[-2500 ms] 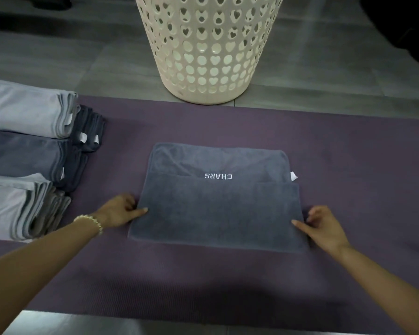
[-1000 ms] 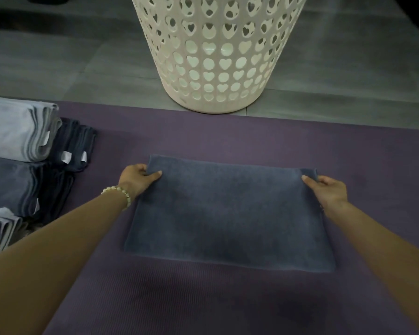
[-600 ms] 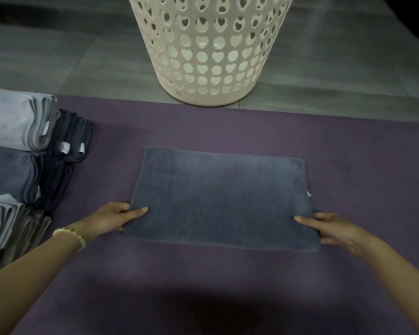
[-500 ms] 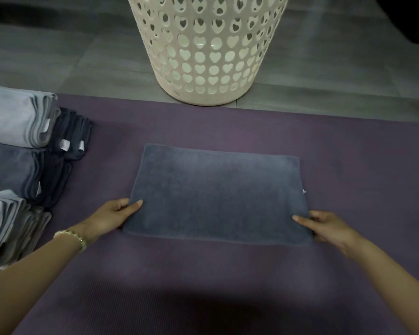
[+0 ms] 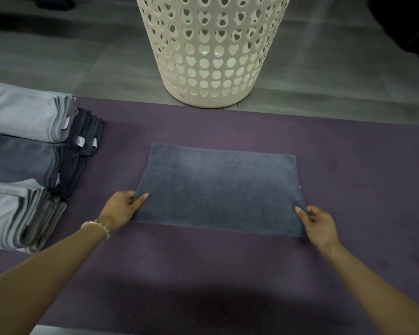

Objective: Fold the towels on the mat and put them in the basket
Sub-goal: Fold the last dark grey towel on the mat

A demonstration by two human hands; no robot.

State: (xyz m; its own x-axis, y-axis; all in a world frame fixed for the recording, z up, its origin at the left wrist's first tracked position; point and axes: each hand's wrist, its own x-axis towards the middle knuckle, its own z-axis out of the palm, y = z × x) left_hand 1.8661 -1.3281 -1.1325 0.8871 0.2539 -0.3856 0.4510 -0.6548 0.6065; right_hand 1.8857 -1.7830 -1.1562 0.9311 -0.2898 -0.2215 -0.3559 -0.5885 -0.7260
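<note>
Left hand (image 5: 123, 209) and right hand (image 5: 318, 224), flat-fingered half a second ago, now each pinch a side edge of the folded grey towel (image 5: 218, 189) lying on the mat (image 5: 203, 274) before the basket (image 5: 215, 56); next fold or lift judged imminent.

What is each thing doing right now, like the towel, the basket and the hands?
Grey towel: folded, flat on the mat.
Left hand: pinches the towel's left edge.
Right hand: pinches its right edge.
Basket: upright on the floor.
Towel piles: folded, stacked at left.
</note>
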